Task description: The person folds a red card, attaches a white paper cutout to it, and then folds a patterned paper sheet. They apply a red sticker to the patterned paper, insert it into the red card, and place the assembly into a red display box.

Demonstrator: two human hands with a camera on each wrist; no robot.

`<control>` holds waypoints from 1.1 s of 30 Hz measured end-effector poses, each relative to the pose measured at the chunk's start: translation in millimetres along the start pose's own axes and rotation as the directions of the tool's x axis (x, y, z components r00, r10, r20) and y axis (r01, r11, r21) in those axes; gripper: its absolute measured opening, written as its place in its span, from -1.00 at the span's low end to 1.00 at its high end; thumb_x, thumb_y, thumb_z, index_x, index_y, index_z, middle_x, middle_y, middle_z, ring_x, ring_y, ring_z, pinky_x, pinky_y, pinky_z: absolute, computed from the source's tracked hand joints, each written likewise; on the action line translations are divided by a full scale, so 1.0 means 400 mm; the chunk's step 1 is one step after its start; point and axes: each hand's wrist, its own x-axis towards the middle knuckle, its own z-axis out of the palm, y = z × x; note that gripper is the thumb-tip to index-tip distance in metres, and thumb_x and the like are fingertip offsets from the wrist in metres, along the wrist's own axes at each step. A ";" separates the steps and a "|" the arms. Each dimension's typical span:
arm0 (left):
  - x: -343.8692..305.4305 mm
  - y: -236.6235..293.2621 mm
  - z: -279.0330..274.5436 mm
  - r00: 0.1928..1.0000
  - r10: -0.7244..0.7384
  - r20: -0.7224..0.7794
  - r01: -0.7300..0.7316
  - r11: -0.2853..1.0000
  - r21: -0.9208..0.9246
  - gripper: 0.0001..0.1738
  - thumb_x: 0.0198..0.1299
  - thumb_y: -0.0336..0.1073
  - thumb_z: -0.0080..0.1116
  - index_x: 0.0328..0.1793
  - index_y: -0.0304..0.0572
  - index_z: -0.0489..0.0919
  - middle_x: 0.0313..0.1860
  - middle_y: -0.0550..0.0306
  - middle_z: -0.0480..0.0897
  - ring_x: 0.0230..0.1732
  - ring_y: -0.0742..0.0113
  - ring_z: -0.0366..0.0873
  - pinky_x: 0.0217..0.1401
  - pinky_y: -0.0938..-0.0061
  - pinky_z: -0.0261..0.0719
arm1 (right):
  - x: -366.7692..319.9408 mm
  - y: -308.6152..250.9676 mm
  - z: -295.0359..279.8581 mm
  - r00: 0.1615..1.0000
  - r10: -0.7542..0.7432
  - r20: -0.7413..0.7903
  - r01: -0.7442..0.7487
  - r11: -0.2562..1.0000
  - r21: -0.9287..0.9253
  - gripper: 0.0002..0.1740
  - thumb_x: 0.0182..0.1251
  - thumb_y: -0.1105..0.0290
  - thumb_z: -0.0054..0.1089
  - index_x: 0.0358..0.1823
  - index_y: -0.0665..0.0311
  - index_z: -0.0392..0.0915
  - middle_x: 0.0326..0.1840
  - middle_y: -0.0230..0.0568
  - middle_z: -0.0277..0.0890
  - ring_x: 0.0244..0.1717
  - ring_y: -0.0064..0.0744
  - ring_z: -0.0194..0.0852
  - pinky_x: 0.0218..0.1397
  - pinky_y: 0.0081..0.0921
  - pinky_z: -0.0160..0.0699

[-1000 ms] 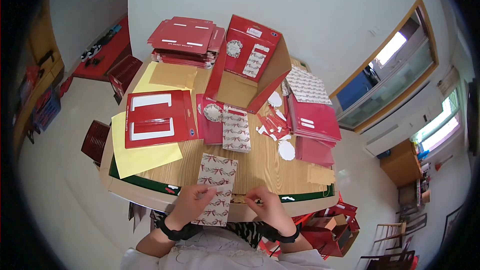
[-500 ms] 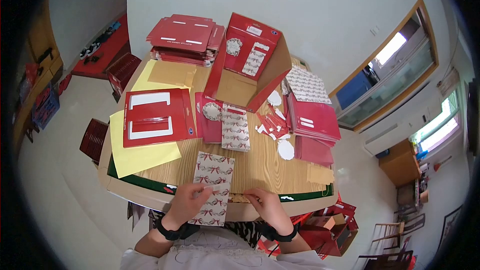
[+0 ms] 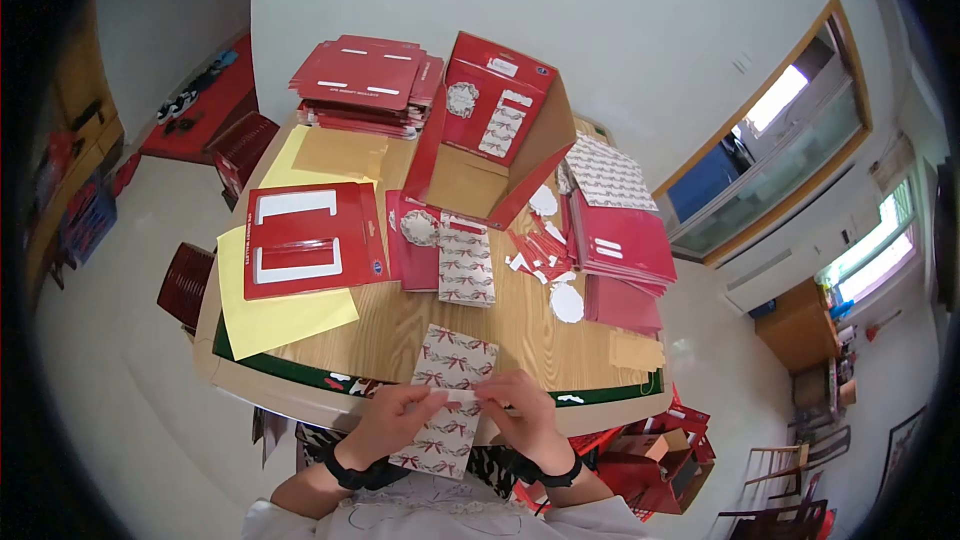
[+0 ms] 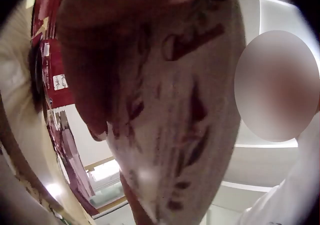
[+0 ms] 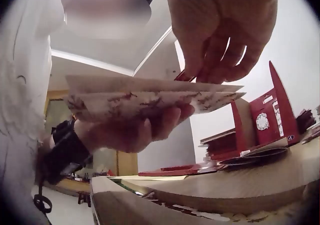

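Observation:
A long folded paper card [image 3: 455,352], printed with red bows and green sprigs, is held over the table's near edge. My left hand [image 3: 392,422] grips its left side; in the right wrist view, the left fingers [image 5: 145,130] support it from below. Its printed face [image 4: 170,100] fills much of the left wrist view. At the card's middle, a white strip [image 3: 459,396] runs across between both hands. My right hand [image 3: 520,418] pinches the right end of this strip, its fingers curled over the card's upper side in the right wrist view.
Behind the card lie a similar patterned card [image 3: 467,265] and a red folder [image 3: 415,262]. An open red box [image 3: 470,185] stands at the back, between stacked red boards [image 3: 360,75] and red folders [image 3: 625,240]. Red and white scraps [image 3: 543,252] lie right of centre.
The card has shifted right and toward the body, now slanting. My right hand has come left from beside the table edge onto the card's middle, and the left hand moved slightly with the card.

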 end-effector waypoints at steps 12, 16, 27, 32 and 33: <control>0.002 -0.010 -0.005 0.997 -0.023 -0.069 0.026 0.999 0.035 -0.67 0.30 -0.21 -0.07 -0.15 -0.38 0.57 -0.52 0.03 0.55 -0.50 0.43 0.42 -0.39 0.52 0.38 | -0.026 0.010 0.015 0.923 0.385 0.022 -0.363 0.847 0.389 -0.83 0.18 0.66 0.12 -0.18 0.41 0.50 -0.27 -0.22 0.57 -0.21 -0.52 0.56 -0.12 -0.63 0.51; 0.005 0.008 -0.002 0.999 -0.008 -0.052 0.008 1.000 0.016 -0.71 0.27 -0.24 0.00 -0.15 -0.35 0.59 -0.51 0.06 0.57 -0.49 0.49 0.44 -0.41 0.58 0.38 | -0.023 0.008 0.018 0.927 0.376 0.003 -0.351 0.865 0.359 -0.83 0.17 0.62 0.16 -0.18 0.40 0.50 -0.29 -0.20 0.60 -0.23 -0.52 0.57 -0.14 -0.61 0.51; 0.011 0.002 0.010 1.000 0.002 -0.023 0.001 0.991 0.134 -0.78 0.14 -0.27 0.18 -0.16 -0.23 0.64 -0.44 0.09 0.64 -0.49 0.53 0.52 -0.45 0.62 0.43 | 0.000 0.003 0.012 0.960 0.210 -0.187 -0.184 0.972 0.148 -0.73 0.07 0.67 0.21 -0.15 0.34 0.52 -0.26 -0.14 0.54 -0.22 -0.35 0.55 -0.15 -0.54 0.48; 0.014 0.015 0.002 1.000 -0.008 -0.028 0.009 0.998 0.059 -0.78 0.12 -0.28 0.21 -0.17 -0.25 0.63 -0.37 0.09 0.67 -0.36 0.50 0.60 -0.33 0.62 0.50 | 0.031 -0.023 -0.032 0.987 0.155 0.030 -0.157 0.984 0.085 -0.75 0.12 0.64 0.15 -0.13 0.33 0.52 -0.29 -0.13 0.48 -0.25 -0.27 0.49 -0.21 -0.52 0.44; 0.014 0.027 0.002 1.000 -0.011 -0.017 0.013 0.997 0.072 -0.78 0.12 -0.29 0.20 -0.17 -0.25 0.63 -0.37 0.09 0.67 -0.35 0.49 0.60 -0.31 0.62 0.50 | 0.033 -0.024 -0.028 0.985 0.149 0.082 -0.157 0.981 0.110 -0.75 0.14 0.63 0.14 -0.12 0.32 0.51 -0.29 -0.13 0.47 -0.25 -0.28 0.48 -0.20 -0.52 0.44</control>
